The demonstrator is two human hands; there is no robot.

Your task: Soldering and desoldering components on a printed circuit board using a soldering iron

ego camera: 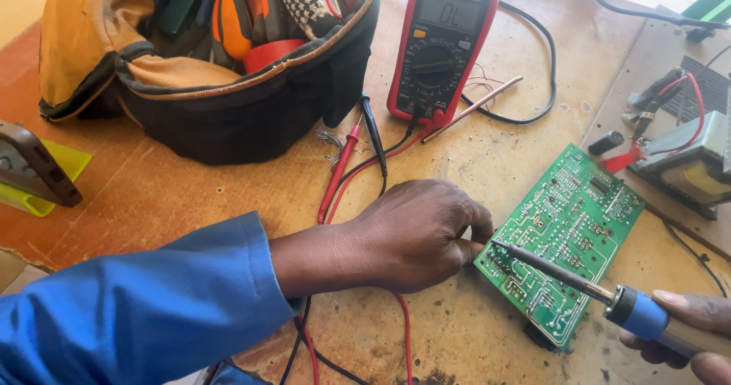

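A green circuit board (572, 225) lies solder side up on the wooden table (487, 164). My left hand (415, 236), in a blue sleeve, rests at the board's left edge with fingers curled and pinched together; what they hold is hidden. My right hand (697, 335) grips the blue and wooden handle of a soldering iron (601, 293). Its metal tip touches the board near its left corner, right next to my left fingertips.
A red multimeter (440, 46) stands behind, its red and black probes (358, 156) lying beside it. An orange and black tool bag (213, 57) sits at back left, a transformer (689, 164) with red wires at right, and a phone (34, 168) at far left.
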